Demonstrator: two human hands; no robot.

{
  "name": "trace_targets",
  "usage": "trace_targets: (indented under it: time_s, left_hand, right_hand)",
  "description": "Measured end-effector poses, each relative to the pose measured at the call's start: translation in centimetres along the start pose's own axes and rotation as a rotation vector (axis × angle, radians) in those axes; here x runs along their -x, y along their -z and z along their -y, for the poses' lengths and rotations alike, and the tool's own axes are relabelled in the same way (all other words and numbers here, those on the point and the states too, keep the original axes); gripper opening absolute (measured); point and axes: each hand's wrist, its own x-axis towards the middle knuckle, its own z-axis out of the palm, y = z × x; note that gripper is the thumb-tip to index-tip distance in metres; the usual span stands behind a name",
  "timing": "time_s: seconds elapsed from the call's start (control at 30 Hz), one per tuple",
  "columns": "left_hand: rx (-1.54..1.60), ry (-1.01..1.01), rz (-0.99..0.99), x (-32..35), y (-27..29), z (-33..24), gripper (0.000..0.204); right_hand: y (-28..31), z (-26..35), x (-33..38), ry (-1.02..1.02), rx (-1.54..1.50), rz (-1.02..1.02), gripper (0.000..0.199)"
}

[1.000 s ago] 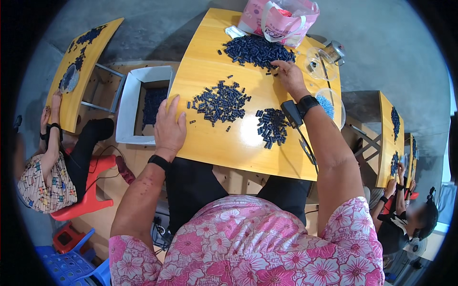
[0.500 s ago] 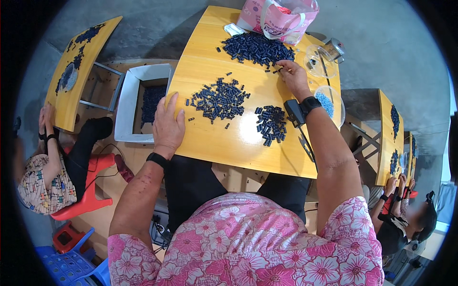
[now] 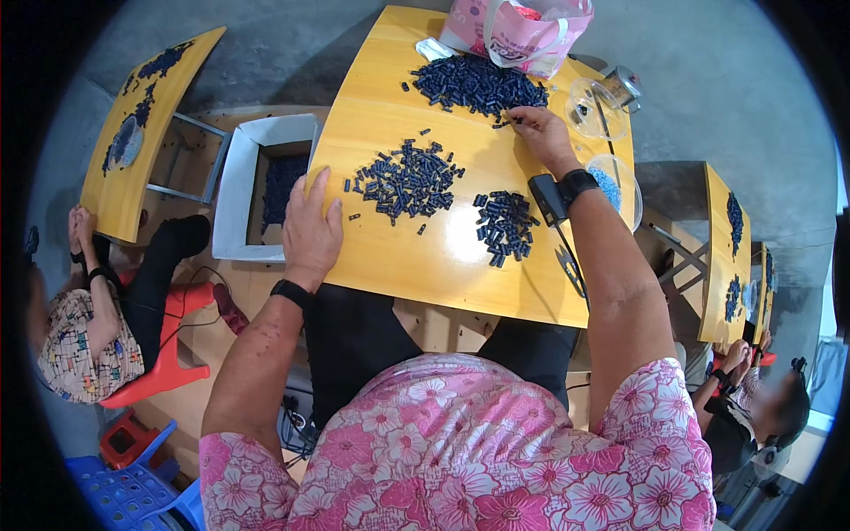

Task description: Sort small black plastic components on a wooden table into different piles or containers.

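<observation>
My left hand (image 3: pixel 312 232) rests on the table's left edge, fingers stretched out, holding nothing. At the near right side of a large heap of small dark blue-black cylinders (image 3: pixel 478 86), my right hand (image 3: pixel 542 139) has its fingertips pinched together. A small dark cylinder shows at those fingertips, partly hidden by them. Another loose piece (image 3: pixel 501 123) lies just left of the fingers. Two smaller piles of the same cylinders lie nearer: one at centre left (image 3: pixel 405 181), one at centre right (image 3: pixel 505 228).
On the yellow table (image 3: pixel 416 265) stand a pink bag (image 3: pixel 531 40), round clear tubs, one with light blue bits (image 3: pixel 605 188), and a metal mug (image 3: pixel 623 87). A black device (image 3: pixel 548 199) and tweezers-like tool (image 3: pixel 571 270) lie by my right forearm. A white box (image 3: pixel 239 190) stands left; other people sit both sides.
My right hand has shifted slightly left and up along the heap's edge. My left hand stays at the table edge. At the right, a seated person's hands have moved lower.
</observation>
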Motion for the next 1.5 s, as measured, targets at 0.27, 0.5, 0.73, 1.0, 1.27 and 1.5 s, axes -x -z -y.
trace_targets:
  time_s: [0.27, 0.5, 0.73, 1.0, 1.27, 1.5]
  left_hand:
    - [-0.015, 0.024, 0.001, 0.2, 0.1, 0.1, 0.051]
    - [-0.009, 0.006, -0.024, 0.1, -0.3, 0.2, 0.054]
    - [-0.005, 0.027, 0.006, 0.1, 0.0, 0.0, 0.051]
    - [-0.031, 0.048, 0.016, 0.1, 0.1, -0.1, 0.051]
    - [-0.003, 0.023, -0.005, -0.1, -0.3, -0.1, 0.053]
    - [-0.020, 0.029, -0.015, 0.0, -0.3, 0.1, 0.053]
  right_hand:
    - [0.1, 2.3, 0.6, -0.109, 0.083, 0.013, 0.028]
    - [-0.1, -0.1, 0.2, -0.126, 0.032, -0.031, 0.020]
    - [0.1, 0.4, 1.1, -0.192, -0.026, -0.140, 0.025]
    - [0.0, 1.3, 1.1, -0.194, 0.087, -0.152, 0.031]
    - [-0.5, -1.7, 0.5, -0.110, 0.109, -0.204, 0.028]
    - [-0.8, -1.9, 0.6, -0.178, 0.003, -0.171, 0.026]
